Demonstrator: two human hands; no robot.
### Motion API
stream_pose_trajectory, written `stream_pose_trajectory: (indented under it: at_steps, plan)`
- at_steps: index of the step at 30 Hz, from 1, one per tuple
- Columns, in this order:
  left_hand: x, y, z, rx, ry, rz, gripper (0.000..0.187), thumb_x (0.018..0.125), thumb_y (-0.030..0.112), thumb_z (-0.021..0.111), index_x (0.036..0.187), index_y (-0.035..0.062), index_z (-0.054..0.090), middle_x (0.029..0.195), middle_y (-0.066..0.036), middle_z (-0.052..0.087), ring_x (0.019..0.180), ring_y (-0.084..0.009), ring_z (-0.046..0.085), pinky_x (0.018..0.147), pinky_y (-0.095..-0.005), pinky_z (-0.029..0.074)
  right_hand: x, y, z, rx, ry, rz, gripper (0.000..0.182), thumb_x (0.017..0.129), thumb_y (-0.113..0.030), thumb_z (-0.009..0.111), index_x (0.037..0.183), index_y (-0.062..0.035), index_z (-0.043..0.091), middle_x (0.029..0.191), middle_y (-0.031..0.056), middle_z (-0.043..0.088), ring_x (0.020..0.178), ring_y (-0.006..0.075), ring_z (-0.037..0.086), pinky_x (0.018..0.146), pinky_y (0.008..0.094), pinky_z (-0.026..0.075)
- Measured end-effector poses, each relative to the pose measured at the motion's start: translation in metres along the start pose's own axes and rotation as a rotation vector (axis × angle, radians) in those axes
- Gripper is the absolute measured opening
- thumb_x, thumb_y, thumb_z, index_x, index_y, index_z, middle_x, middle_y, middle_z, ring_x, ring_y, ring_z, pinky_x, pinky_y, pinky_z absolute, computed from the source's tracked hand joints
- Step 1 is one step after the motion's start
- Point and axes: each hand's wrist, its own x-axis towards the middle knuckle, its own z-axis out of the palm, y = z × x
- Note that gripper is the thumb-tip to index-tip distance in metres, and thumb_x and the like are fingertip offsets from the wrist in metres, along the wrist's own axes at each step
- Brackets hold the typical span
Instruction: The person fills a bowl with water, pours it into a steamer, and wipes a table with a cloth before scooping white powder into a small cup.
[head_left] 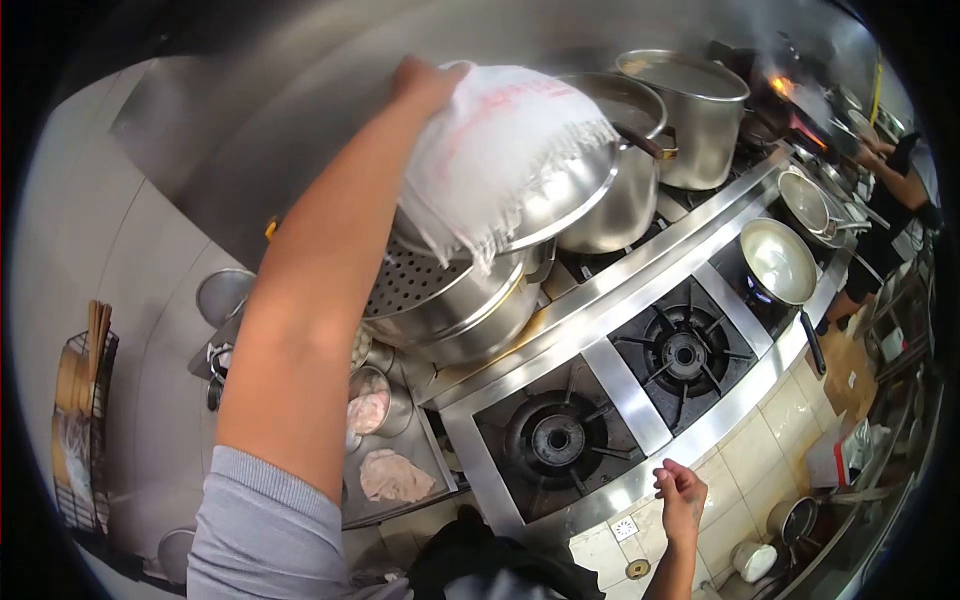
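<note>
state of hands: the left hand [428, 85] is raised and appears closed on the upper edge of a white cloth [510, 115]; its fingertips are hidden, so the exact grip cannot be told. the right hand [682, 492] is low, well apart from the left, fingers loosely curled with nothing visible in them, near the front edge of the stove [625, 395].

position of parts: the cloth lies over a domed metal lid [588, 185], its fringe hanging over the rim. the lid sits tilted above the steamer pot [470, 320], leaving part of the perforated plate [405, 280] exposed. whether the rim touches the pot cannot be told.

handling notes:
1. keep the cloth bunched between fingers and metal; the lid is probably hot.
2. keep the tilt steady and the bare forearm out of any steam from the opening.
3. guide the rim clear of the tall pot [612, 205] just beside it.
4. gather the loose fringe away from the burners.
5. the right hand is free to steady the lid, but should take cloth first
</note>
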Motion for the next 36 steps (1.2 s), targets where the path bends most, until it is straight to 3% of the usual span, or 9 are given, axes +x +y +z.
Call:
stream_pose_trajectory:
  at_steps: [4, 12, 16, 18, 19, 25, 27, 31, 36]
  plan:
    - [-0.002, 0.003, -0.017, -0.082, -0.181, -0.051, 0.079, 0.074, 0.04, 0.075, 0.126, -0.0121, 0.048, 0.096, -0.016, 0.067, 0.067, -0.0166, 0.063, 0.056, -0.0281, 0.051, -0.012, 0.01, 0.012, -0.01, -0.056, 0.054, 0.036, 0.085, -0.015, 0.07, 0.109, 0.0106, 0.06, 0.082, 0.0059, 0.065, 0.067, 0.0098, 0.057, 0.061, 0.0223, 0.046]
    - [-0.018, -0.002, -0.074, -0.192, -0.304, 0.097, 0.05, 0.08, 0.035, 0.07, 0.111, -0.0027, 0.062, 0.11, -0.014, 0.066, 0.098, -0.0242, 0.064, 0.087, -0.033, 0.049, -0.012, 0.006, 0.043, -0.15, -0.208, -0.086, 0.033, 0.085, -0.011, 0.069, 0.109, 0.0099, 0.061, 0.087, 0.0095, 0.067, 0.077, 0.0127, 0.061, 0.07, 0.0242, 0.048]
    - [-0.042, -0.009, -0.144, -0.193, -0.261, 0.192, 0.038, 0.083, 0.028, 0.068, 0.109, 0.0003, 0.064, 0.104, -0.011, 0.067, 0.092, -0.0181, 0.063, 0.079, -0.031, 0.049, -0.016, -0.013, 0.057, -0.297, -0.263, -0.155, 0.034, 0.085, -0.013, 0.069, 0.11, 0.0089, 0.061, 0.088, 0.011, 0.067, 0.078, 0.014, 0.061, 0.07, 0.025, 0.049]
    - [-0.07, 0.002, -0.193, -0.089, -0.168, 0.131, 0.036, 0.087, 0.032, 0.064, 0.104, 0.0009, 0.065, 0.104, -0.015, 0.067, 0.097, -0.0228, 0.063, 0.087, -0.0355, 0.048, -0.019, -0.019, 0.065, -0.302, -0.283, -0.186, 0.032, 0.085, -0.012, 0.068, 0.109, 0.0077, 0.061, 0.088, 0.0113, 0.068, 0.078, 0.0147, 0.062, 0.069, 0.0257, 0.049]
    - [-0.074, -0.01, -0.208, -0.132, -0.098, 0.18, 0.028, 0.085, 0.027, 0.065, 0.098, 0.0025, 0.066, 0.093, -0.011, 0.069, 0.085, -0.0187, 0.064, 0.079, -0.0326, 0.05, -0.021, -0.022, 0.069, -0.316, -0.317, -0.187, 0.032, 0.085, -0.012, 0.068, 0.109, 0.0077, 0.061, 0.088, 0.0113, 0.068, 0.078, 0.0147, 0.062, 0.069, 0.0257, 0.049]
    - [-0.161, -0.085, -0.329, -0.153, 0.192, 0.231, 0.034, 0.086, 0.028, 0.067, 0.106, 0.0017, 0.063, 0.093, -0.007, 0.065, 0.083, -0.0142, 0.06, 0.074, -0.0271, 0.048, -0.018, -0.013, 0.105, -0.314, -0.461, -0.253, 0.028, 0.088, -0.015, 0.067, 0.105, 0.0068, 0.062, 0.082, 0.0058, 0.064, 0.074, 0.0119, 0.058, 0.069, 0.0251, 0.047]
    - [-0.2, -0.151, -0.372, 0.01, 0.36, 0.322, 0.029, 0.087, 0.021, 0.065, 0.107, -0.0005, 0.063, 0.107, -0.012, 0.065, 0.095, -0.0195, 0.063, 0.079, -0.0309, 0.05, -0.017, -0.006, 0.118, -0.319, -0.505, -0.244, 0.032, 0.088, -0.017, 0.067, 0.108, 0.007, 0.06, 0.085, 0.0069, 0.064, 0.078, 0.0125, 0.058, 0.073, 0.026, 0.047]
    - [-0.309, -0.24, -0.395, -0.176, 0.721, 0.069, 0.025, 0.087, 0.014, 0.063, 0.108, 0.0001, 0.058, 0.103, -0.009, 0.063, 0.09, -0.0162, 0.061, 0.078, -0.0274, 0.049, -0.025, -0.012, 0.143, -0.374, -0.568, -0.232, 0.038, 0.088, -0.02, 0.067, 0.113, 0.0072, 0.058, 0.089, 0.0098, 0.064, 0.082, 0.0146, 0.059, 0.076, 0.0269, 0.047]
    - [-0.419, -0.388, -0.425, -0.241, 0.718, -0.721, 0.025, 0.088, 0.014, 0.06, 0.109, 0.0021, 0.056, 0.094, -0.005, 0.06, 0.079, -0.0125, 0.06, 0.059, -0.0244, 0.049, -0.043, -0.016, 0.176, -0.491, -0.594, -0.255, 0.039, 0.088, -0.021, 0.067, 0.112, 0.0085, 0.058, 0.088, 0.0103, 0.065, 0.083, 0.0147, 0.059, 0.076, 0.0276, 0.048]
